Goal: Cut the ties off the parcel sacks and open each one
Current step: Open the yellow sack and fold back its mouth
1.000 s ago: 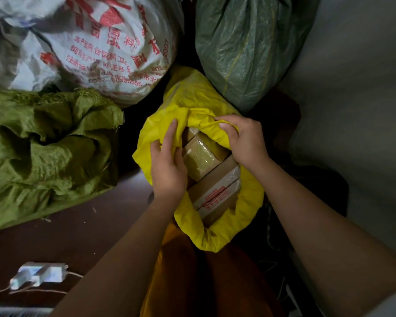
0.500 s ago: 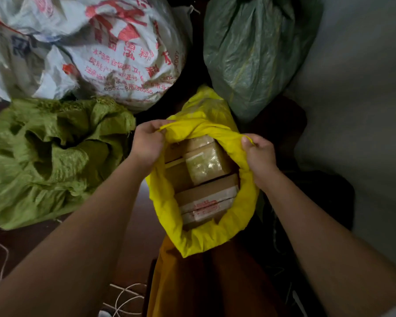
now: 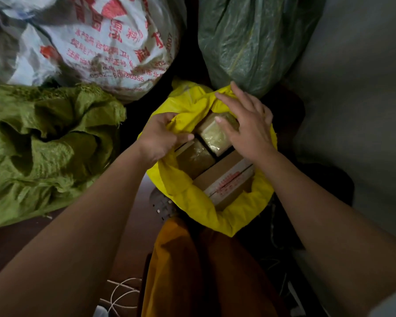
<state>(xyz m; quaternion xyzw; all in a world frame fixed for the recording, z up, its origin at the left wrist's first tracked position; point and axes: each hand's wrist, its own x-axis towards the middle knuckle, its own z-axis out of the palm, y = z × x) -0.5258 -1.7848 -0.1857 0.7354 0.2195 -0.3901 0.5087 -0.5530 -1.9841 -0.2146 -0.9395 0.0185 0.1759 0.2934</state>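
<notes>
We see the yellow sack [image 3: 192, 202] standing open on the floor between our arms, its lower body hidden behind our orange clothing [image 3: 192, 271]. Our left hand [image 3: 160, 138] pinches the sack's left rim, fingers curled round the plastic. Our right hand [image 3: 247, 126] lies flat with straight fingers on a taped parcel [image 3: 213, 136]; a cardboard box [image 3: 224, 177] sits just below, its label too dim to read. The white printed sack [image 3: 96, 42], dark green sack [image 3: 249, 42] and light green sack [image 3: 44, 145] crowd the far side, cut off by the frame.
</notes>
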